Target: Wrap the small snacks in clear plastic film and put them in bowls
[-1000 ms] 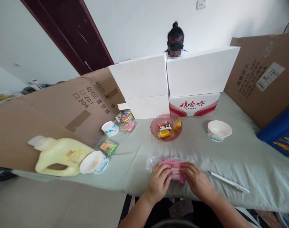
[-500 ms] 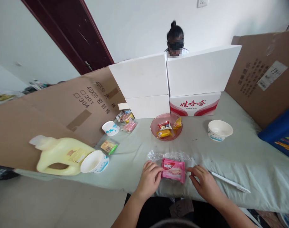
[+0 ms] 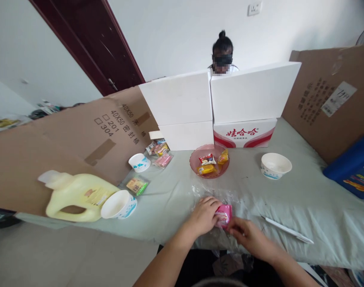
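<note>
A pink wafer packet (image 3: 224, 214) lies on a clear plastic bag (image 3: 226, 196) at the near edge of the cloth-covered table (image 3: 304, 203). My left hand (image 3: 204, 215) covers the packet's left part, fingers curled round it. My right hand (image 3: 246, 235) pinches its lower right corner, fingers closed. Only a small part of the packet shows between the hands.
A pink bowl (image 3: 196, 164) with snack packets stands mid-table, a white bowl (image 3: 275, 165) to its right, two paper cups (image 3: 119, 204) and a yellow jug (image 3: 77, 196) at left. A white pen (image 3: 287, 230) lies right. White boxes (image 3: 217, 103) and cardboard screens stand behind; a person sits beyond them.
Both hands have closed in over the pink packet again; half a second ago they held it by its ends with the label showing. The packet sits slightly further right.
</note>
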### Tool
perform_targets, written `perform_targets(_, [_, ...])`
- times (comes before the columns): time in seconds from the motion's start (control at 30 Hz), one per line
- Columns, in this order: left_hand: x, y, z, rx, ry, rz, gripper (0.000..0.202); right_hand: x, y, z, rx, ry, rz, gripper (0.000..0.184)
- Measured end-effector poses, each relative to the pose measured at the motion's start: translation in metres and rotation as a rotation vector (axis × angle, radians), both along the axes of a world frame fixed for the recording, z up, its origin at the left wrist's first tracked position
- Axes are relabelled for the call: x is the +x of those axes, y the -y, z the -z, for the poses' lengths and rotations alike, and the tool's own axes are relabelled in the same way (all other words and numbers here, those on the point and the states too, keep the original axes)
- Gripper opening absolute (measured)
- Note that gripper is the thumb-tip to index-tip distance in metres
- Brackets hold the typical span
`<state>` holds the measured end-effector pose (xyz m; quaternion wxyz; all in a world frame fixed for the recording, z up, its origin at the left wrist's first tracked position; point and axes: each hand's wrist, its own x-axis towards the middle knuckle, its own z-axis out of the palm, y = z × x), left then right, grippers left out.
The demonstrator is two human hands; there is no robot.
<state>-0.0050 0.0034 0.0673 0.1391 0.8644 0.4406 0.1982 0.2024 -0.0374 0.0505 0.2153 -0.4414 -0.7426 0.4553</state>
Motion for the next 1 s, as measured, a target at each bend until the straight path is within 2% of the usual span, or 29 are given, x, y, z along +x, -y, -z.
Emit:
perform_targets(0.1, [-0.001,0.0,0.006,-0.02,-0.114,-0.018,0.049,0.003,-0.014,0.023,0.165,0.077,0.243,0.024])
perform_targets(0.2, [-0.005,0.003,0.009,-0.061,-0.193,-0.042,0.073,0.005,-0.018,0.037,0.221,0.203,0.276,0.03])
perform_targets(0.27, [-0.007,0.006,0.008,-0.076,-0.221,-0.068,0.079,0.003,-0.017,0.04,0.227,0.286,0.258,0.029])
perform_targets(0.4, [-0.007,0.015,0.002,-0.114,-0.171,-0.073,0.059,-0.002,-0.014,0.039,0.249,0.351,0.234,0.027])
perform_targets(0.5, [-0.01,0.011,-0.007,-0.313,-0.107,0.006,0.048,-0.002,-0.014,0.039,0.271,0.339,0.231,0.026])
perform_targets(0.57, [-0.015,-0.007,-0.017,-0.468,-0.003,0.009,0.045,-0.001,-0.014,0.04,0.277,0.342,0.228,0.026])
perform_targets(0.63, [-0.018,-0.038,-0.032,-0.49,0.21,-0.087,0.041,-0.002,-0.014,0.04,0.279,0.352,0.225,0.027])
perform_targets(0.73, [-0.019,-0.098,-0.054,-0.227,0.516,-0.331,0.037,-0.003,-0.012,0.041,0.283,0.391,0.224,0.028])
perform_targets(0.8, [-0.015,-0.131,-0.062,0.016,0.44,-0.396,0.038,-0.004,-0.011,0.041,0.287,0.423,0.223,0.028])
perform_targets(0.87, [-0.006,-0.151,-0.061,0.15,0.196,-0.362,0.036,-0.005,-0.01,0.041,0.294,0.442,0.226,0.029])
perform_targets(0.93, [0.005,-0.158,-0.054,0.169,-0.004,-0.288,0.027,-0.005,-0.01,0.042,0.302,0.445,0.232,0.029])
perform_targets(1.0, [0.015,-0.156,-0.045,0.151,-0.074,-0.237,0.028,-0.004,-0.01,0.041,0.307,0.437,0.231,0.028])
